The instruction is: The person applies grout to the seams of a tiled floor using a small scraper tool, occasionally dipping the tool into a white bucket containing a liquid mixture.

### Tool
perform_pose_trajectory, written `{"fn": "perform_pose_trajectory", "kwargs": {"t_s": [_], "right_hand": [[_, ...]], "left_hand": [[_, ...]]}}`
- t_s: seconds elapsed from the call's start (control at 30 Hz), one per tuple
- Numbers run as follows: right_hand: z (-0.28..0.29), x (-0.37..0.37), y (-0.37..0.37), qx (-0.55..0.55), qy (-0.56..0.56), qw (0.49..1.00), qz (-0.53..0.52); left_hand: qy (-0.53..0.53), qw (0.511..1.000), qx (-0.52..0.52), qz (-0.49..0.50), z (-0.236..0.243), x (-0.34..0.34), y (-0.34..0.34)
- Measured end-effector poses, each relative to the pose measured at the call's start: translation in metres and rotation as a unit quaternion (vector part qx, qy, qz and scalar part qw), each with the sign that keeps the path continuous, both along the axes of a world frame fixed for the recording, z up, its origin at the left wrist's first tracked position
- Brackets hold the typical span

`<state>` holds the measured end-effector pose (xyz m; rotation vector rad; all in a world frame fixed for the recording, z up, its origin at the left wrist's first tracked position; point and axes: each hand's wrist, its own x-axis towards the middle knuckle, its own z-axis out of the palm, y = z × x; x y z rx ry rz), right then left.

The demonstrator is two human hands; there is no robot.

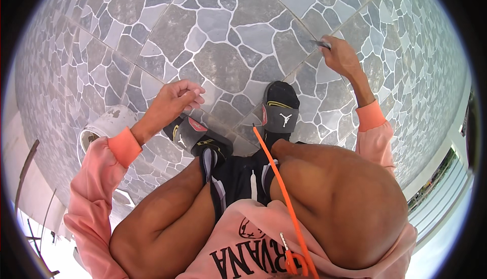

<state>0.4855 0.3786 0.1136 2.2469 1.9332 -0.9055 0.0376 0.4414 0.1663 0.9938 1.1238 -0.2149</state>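
Observation:
My right hand (341,56) reaches out at the right, just over the stone-patterned floor. Its fingers are closed around a small tool with a dark handle (324,45) and what looks like a thin grey blade pointing left; its exact kind is unclear. At left centre, my left hand (180,96) hovers above my left sandal (193,132). Its fingers are loosely bent and partly apart, and I see nothing held in them. Both arms wear pink sleeves with orange cuffs.
I squat on a floor (218,66) of grey stone shapes with pale joints. A worn white bucket (114,122) stands by my left forearm. My right sandal (281,109) is near the middle. An orange cord (284,188) hangs down in front of me. Railings (436,182) show at far right.

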Motion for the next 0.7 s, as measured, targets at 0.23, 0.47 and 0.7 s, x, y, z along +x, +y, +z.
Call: {"fn": "perform_pose_trajectory", "kwargs": {"t_s": [0.23, 0.47, 0.7], "right_hand": [[-0.046, -0.046, -0.02, 0.174, -0.245, 0.953, 0.038], [-0.037, -0.043, -0.019, 0.151, -0.221, 0.96, 0.08], [-0.037, -0.041, -0.028, 0.136, -0.203, 0.96, 0.136]], "left_hand": [[-0.015, 1.0, 0.015, 0.009, 0.002, 0.009, 0.007], [-0.024, 1.0, 0.012, -0.011, 0.002, 0.016, 0.011], [-0.036, 0.999, 0.02, -0.006, 0.0, 0.014, 0.016]]}}
